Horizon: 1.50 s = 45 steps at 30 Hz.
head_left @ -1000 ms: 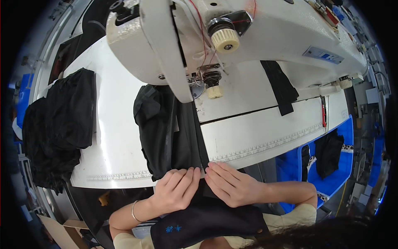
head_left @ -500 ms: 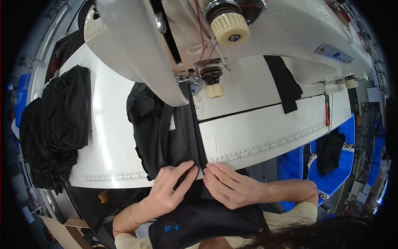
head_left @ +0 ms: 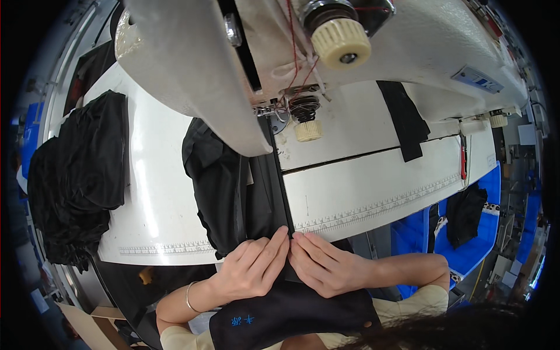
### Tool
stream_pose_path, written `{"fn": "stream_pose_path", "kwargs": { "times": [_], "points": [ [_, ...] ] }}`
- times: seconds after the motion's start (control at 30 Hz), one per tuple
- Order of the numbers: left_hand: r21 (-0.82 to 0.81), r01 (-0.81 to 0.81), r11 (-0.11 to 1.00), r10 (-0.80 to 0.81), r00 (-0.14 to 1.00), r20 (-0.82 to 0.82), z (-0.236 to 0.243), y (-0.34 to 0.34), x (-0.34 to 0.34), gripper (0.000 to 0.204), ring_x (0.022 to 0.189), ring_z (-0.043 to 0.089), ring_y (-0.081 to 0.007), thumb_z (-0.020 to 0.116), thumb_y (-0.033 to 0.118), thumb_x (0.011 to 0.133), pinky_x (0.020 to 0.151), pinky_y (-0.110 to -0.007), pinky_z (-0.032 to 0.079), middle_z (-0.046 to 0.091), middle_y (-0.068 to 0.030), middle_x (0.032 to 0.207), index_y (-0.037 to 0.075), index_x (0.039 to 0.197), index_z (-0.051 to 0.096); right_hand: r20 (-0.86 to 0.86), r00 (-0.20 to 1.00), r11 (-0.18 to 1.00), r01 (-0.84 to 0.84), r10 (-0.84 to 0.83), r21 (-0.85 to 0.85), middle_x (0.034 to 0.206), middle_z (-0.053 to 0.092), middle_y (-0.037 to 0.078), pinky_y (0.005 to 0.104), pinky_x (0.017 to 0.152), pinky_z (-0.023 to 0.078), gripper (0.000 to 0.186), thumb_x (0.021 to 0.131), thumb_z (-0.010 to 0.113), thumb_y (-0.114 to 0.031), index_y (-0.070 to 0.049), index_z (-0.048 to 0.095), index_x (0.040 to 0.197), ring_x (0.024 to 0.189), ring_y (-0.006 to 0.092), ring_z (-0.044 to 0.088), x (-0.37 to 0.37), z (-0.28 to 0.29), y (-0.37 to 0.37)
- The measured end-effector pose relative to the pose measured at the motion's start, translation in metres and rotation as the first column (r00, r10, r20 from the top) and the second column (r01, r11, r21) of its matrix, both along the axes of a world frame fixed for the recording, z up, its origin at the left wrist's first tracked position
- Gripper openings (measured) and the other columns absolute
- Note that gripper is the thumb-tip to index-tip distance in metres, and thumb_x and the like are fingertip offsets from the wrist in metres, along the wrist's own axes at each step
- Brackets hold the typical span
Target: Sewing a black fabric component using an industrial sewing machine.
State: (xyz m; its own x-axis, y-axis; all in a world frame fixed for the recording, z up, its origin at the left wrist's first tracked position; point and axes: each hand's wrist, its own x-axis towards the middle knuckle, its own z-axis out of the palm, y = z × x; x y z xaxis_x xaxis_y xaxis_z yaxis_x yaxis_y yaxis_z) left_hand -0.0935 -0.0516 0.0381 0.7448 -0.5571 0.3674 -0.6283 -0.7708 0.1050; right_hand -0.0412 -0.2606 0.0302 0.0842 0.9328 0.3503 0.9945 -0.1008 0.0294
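A black fabric piece [head_left: 262, 198] lies in folds on the white sewing table, running from the needle area of the sewing machine [head_left: 192, 64] to the table's front edge. Along its right side goes a straight strip with fine teeth, like a zipper [head_left: 283, 186]. Where this strip meets the front edge, my left hand [head_left: 254, 265] pinches the fabric between thumb and fingers. My right hand [head_left: 324, 265] sits right beside it, fingertips pressed together on the end of the toothed strip. The machine head hides the fabric's far part.
Piled black fabric [head_left: 87, 157] rests on the table's left. A black strip [head_left: 402, 122] lies to the right, near red-handled snips [head_left: 464, 157]. A blue bin [head_left: 487, 227] holding black cloth stands lower right. Red thread [head_left: 293, 52] runs down past a cream tension knob [head_left: 341, 44].
My left hand has moved slightly right, its fingers closing together at the strip. The toothed edge now shows straighter, and the fabric's folds have shifted a little. My right hand has barely moved.
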Motion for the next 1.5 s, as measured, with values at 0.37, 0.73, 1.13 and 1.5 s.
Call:
{"fn": "stream_pose_path", "kwargs": {
  "times": [0.37,0.73,1.13,1.5],
  "points": [
    [-0.015,0.008,1.0,-0.009,1.0,-0.025,0.0,0.0,0.002,0.031,0.072,0.056,-0.0178,0.058,0.006,0.066,0.063,-0.025,0.046,0.062,-0.0174,0.109,-0.006,0.094,0.064,0.004,1.0,1.0,-0.02,0.02,-0.018,0.103,0.061,0.019,0.0431,0.096,0.046,0.031,0.081,0.048,-0.017,0.006,0.061,0.098,0.101,0.0328,0.059,0.002,0.001,-0.001],
    [0.077,0.075,0.994,-0.072,0.997,-0.037,0.011,0.013,0.036,0.037,0.072,0.055,-0.0181,0.059,0.005,0.06,0.061,-0.026,0.047,0.06,-0.0183,0.11,-0.007,0.095,0.063,-0.033,0.999,0.999,-0.036,0.035,-0.028,0.104,0.06,0.02,0.0423,0.095,0.047,0.032,0.078,0.051,-0.017,0.007,0.06,0.097,0.101,0.0329,0.059,0.031,0.008,0.009],
    [-0.003,0.021,1.0,-0.021,0.972,-0.236,-0.029,0.054,0.094,0.027,0.081,0.066,-0.0248,0.056,0.008,0.067,0.08,-0.036,0.052,0.064,-0.0133,0.094,0.002,0.093,0.066,-0.11,0.994,0.986,0.019,-0.001,0.166,0.095,0.062,0.011,0.0366,0.079,0.05,0.027,0.069,0.059,-0.015,0.0,0.063,0.091,0.086,0.0243,0.06,0.109,-0.006,0.042],
    [-0.104,0.001,0.995,-0.008,0.997,-0.075,-0.04,0.075,0.112,0.026,0.073,0.063,-0.0348,0.062,0.001,0.066,0.068,-0.043,0.05,0.064,-0.0191,0.082,0.0,0.092,0.066,-0.145,0.987,0.995,0.078,-0.069,0.058,0.066,0.046,-0.001,0.0225,0.043,0.044,0.011,0.058,0.061,-0.011,-0.009,0.054,0.065,0.06,0.0111,0.05,0.117,-0.023,0.039]
  ]
}}
